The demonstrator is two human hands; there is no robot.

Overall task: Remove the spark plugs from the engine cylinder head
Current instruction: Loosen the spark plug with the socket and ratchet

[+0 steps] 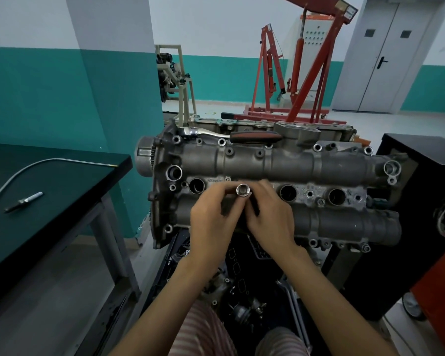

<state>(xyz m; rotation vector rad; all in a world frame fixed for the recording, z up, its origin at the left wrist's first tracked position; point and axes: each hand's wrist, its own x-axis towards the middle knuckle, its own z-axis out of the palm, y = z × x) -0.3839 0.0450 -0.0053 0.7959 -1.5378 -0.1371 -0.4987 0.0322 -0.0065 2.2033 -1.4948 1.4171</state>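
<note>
Bare forearms, pink-and-white striped trousers (203, 330)

The cylinder head (280, 163) is seen as cast metal, dull grey and slightly grainy, with brighter machined rims around its bores and bolt holes. A socket (243, 190) of polished, chromed metal is held above it, its open end shining. On the far edge a ratchet (231, 134) is laid, its shaft of mirror-bright metal, its grip of matt black and red plastic or rubber. The bench (62, 201) on the left is topped with a smooth, dark, faintly glossy surface on painted grey metal legs. A spark plug (23, 201) with a dull metal body is laid there beside a smooth metal tube (49, 161). The engine hoist (306, 73) far off is made of red painted steel. Striped cloth (203, 330) is seen near.
</note>
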